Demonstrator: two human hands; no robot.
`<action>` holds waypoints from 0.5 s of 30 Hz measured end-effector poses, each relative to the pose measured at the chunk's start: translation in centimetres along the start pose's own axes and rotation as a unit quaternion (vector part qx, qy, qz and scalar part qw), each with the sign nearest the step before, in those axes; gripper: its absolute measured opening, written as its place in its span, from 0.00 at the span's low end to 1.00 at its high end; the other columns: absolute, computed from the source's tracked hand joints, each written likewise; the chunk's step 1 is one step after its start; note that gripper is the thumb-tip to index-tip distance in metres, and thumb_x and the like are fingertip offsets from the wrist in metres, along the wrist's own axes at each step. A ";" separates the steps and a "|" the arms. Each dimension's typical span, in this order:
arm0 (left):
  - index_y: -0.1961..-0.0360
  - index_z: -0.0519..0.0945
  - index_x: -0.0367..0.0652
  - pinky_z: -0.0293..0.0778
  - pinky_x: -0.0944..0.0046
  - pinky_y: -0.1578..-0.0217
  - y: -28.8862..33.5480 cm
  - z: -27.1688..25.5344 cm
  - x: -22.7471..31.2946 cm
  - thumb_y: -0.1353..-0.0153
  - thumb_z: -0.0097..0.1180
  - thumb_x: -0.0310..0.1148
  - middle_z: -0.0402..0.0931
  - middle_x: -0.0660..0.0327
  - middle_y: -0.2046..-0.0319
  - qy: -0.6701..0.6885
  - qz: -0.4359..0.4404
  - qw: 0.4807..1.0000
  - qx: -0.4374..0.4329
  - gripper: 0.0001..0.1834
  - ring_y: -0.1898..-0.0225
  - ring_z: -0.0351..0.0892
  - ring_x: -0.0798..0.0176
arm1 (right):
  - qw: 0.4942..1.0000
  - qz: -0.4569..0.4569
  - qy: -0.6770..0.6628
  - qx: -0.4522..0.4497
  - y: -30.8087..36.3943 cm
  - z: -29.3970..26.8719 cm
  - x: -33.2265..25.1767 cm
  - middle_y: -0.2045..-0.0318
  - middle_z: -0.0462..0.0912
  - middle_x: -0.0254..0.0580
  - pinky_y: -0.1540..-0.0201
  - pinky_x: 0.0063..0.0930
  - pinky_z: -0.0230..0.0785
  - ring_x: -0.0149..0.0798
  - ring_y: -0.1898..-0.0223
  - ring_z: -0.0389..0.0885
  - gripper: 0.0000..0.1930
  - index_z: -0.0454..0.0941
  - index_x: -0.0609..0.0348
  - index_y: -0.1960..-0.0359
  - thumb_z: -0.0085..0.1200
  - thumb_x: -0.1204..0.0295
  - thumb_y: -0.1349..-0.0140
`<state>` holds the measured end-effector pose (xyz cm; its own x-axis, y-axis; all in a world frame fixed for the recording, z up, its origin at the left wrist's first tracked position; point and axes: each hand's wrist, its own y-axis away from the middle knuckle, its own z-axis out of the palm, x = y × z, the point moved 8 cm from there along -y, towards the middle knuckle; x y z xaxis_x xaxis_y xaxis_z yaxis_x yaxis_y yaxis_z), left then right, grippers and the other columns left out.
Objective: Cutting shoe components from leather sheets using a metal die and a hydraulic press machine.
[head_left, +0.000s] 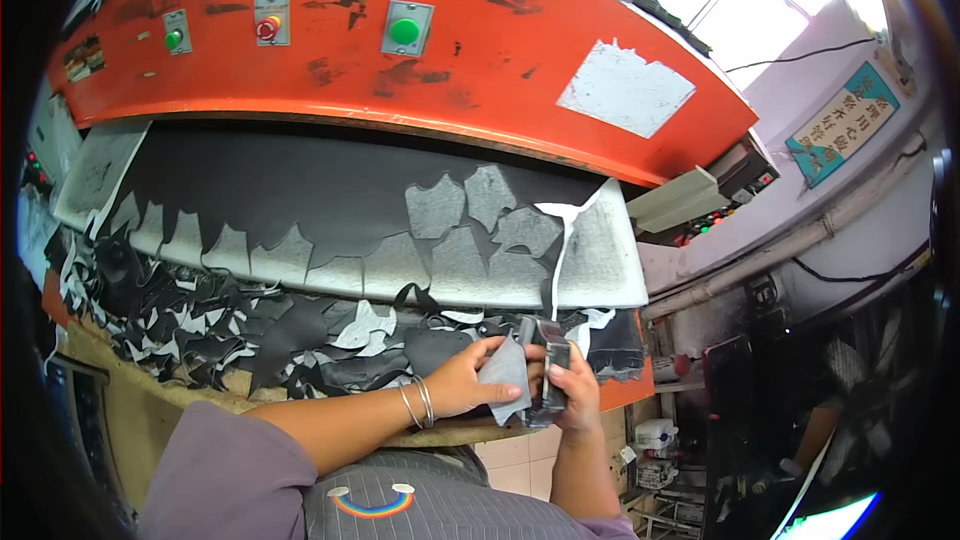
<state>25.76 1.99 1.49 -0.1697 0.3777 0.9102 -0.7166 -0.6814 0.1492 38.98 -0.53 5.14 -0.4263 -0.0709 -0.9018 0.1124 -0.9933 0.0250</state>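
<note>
My left hand [462, 380], with bangles at the wrist, is closed on a flat grey cut piece of sheet material [506, 380], thumb lying across its face. Close beside it, my right hand [578, 392] grips a dark metal cutting die [550, 372] with a deep wall, held upright. The fingertips of the left hand reach to the die's near side. Both hands are in front of the white cutting board [605, 260]. A black sheet [300, 175] covers much of that board, with notched shapes cut out along its front edge.
Dark and white scraps [290, 330] are heaped along the board's front. Above spans a red press beam [500, 80] with a large green button [404, 31] and a red stop button [268, 27]. A dark fan [850, 420] stands at the right, near a pipe [740, 275] along the wall.
</note>
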 end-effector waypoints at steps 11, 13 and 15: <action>0.37 0.64 0.38 0.65 0.58 0.41 16.8 -20.5 6.6 0.56 0.71 0.47 0.68 0.42 0.44 -0.558 -0.105 0.778 0.267 0.48 0.43 0.69 0.45 | 0.978 -0.063 0.174 0.100 -4.6 0.1 -4.4 0.68 0.78 0.34 0.65 0.20 0.68 0.25 0.70 0.75 0.09 0.71 0.60 0.57 0.49 0.74 0.39; 0.37 0.64 0.39 0.65 0.56 0.41 18.3 -22.1 6.4 0.56 0.70 0.48 0.68 0.42 0.45 -0.548 -0.111 0.768 0.312 0.47 0.43 0.68 0.43 | 0.973 -0.075 0.206 0.068 -7.0 3.4 -4.5 0.63 0.78 0.33 0.57 0.19 0.65 0.23 0.63 0.73 0.08 0.71 0.61 0.56 0.46 0.75 0.36; 0.37 0.65 0.41 0.66 0.55 0.43 18.8 -22.3 5.2 0.55 0.70 0.47 0.66 0.43 0.46 -0.574 -0.156 0.729 0.338 0.45 0.45 0.68 0.41 | 0.971 -0.071 0.230 0.000 -9.8 5.5 -3.3 0.64 0.74 0.30 0.60 0.18 0.63 0.21 0.62 0.68 0.06 0.70 0.59 0.58 0.49 0.73 0.34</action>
<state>-3.66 5.15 0.43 0.8866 0.0709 0.4570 -0.0358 -0.9747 0.2206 34.34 8.95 10.29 0.0085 0.1155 -0.9933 0.0811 -0.9901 -0.1144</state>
